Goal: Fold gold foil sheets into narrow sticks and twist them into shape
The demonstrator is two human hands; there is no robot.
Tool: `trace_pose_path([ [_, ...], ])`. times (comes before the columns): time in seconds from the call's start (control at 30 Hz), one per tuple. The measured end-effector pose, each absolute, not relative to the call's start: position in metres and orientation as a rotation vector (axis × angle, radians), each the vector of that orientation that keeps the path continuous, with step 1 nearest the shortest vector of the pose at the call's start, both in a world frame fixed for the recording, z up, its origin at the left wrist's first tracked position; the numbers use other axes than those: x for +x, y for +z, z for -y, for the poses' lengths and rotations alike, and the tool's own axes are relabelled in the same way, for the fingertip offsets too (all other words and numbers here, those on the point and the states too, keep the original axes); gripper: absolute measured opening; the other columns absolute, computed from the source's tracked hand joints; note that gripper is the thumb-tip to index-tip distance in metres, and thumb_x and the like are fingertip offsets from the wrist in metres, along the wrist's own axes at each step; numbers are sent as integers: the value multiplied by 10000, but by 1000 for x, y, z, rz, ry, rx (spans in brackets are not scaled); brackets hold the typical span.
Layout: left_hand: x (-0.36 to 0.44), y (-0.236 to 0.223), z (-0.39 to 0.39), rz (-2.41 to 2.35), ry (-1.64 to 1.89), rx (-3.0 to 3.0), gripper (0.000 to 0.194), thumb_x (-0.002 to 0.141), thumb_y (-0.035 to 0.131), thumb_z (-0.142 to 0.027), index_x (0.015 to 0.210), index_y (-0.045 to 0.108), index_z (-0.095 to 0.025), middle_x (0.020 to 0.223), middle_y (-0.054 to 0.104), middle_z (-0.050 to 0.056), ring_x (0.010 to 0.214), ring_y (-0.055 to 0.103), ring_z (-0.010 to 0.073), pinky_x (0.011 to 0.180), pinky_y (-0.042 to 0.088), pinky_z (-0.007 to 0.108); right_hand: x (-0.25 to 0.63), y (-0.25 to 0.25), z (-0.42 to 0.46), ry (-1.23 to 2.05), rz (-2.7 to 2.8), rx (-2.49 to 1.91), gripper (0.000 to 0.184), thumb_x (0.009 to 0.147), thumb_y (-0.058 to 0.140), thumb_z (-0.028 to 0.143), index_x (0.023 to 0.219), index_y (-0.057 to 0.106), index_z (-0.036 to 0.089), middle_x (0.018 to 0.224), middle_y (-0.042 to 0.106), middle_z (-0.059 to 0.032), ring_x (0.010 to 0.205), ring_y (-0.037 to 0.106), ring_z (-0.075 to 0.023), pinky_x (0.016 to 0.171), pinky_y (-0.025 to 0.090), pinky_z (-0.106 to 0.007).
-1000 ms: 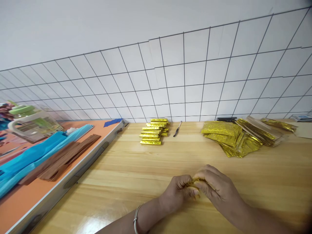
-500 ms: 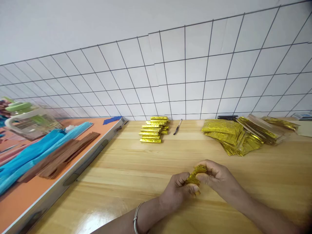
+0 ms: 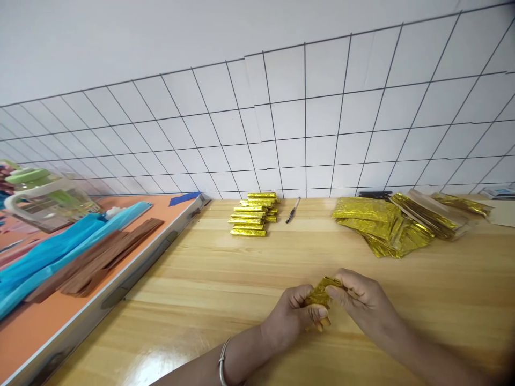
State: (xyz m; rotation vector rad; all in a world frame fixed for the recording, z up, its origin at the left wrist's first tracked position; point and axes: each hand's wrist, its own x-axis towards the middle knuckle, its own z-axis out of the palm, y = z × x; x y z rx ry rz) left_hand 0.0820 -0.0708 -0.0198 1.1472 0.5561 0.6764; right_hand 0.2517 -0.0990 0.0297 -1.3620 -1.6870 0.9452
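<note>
Between my two hands is a small piece of shiny gold foil (image 3: 321, 292), held just above the wooden table (image 3: 193, 321). My left hand (image 3: 300, 311) is closed on its lower left part, the thumb lying along the front. With thumb and fingertips my right hand (image 3: 356, 292) pinches the upper right edge. Part of the foil is hidden behind the fingers. Farther back lies a pile of narrow folded gold strips (image 3: 253, 214). To its right rests a pen (image 3: 293, 210).
Flat gold foil sheets (image 3: 366, 214) and more foil in a clear wrapper (image 3: 426, 217) lie at the back right. On the left, a raised orange surface (image 3: 132, 241) carries blue strips (image 3: 60, 244), brown strips (image 3: 108, 257) and a green-lidded bottle (image 3: 30, 182). A gridded wall (image 3: 322, 118) stands behind.
My right hand has shifted slightly down and to the right, still pinching the foil. More of the foil's face shows between the hands. My left hand has hardly moved.
</note>
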Motion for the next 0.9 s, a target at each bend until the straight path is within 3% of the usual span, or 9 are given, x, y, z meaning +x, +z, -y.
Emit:
trace_pose_path([
  [0.27,71,-15,57,-721,691,1453,295,762,654,-381,681,603,-102,617,552,1,583,452,88,556,329,197,269,19,87,1067,1628,-1399,248,812,512,409,696,509,189,635,409,31,595,378,-119,533,306,-239],
  [0.5,57,-6,35,-846,682,1498,280,743,664,-375,673,600,-112,556,514,-26,536,408,76,525,303,191,283,8,80,1063,1581,-1431,336,792,541,433,591,411,197,585,297,54,546,286,-101,499,212,-242],
  [0.77,51,-4,27,-784,742,1296,287,763,646,-356,921,582,-126,709,664,50,598,525,109,574,392,215,286,4,78,1125,1407,-1431,306,797,543,464,667,511,189,650,460,33,635,397,-124,582,288,-246],
  [0.9,54,-2,27,-806,816,1224,321,737,663,-358,933,568,-123,691,663,52,610,580,129,570,431,223,286,1,79,1118,1419,-1436,312,809,532,471,673,508,191,645,460,37,631,399,-122,588,289,-247],
])
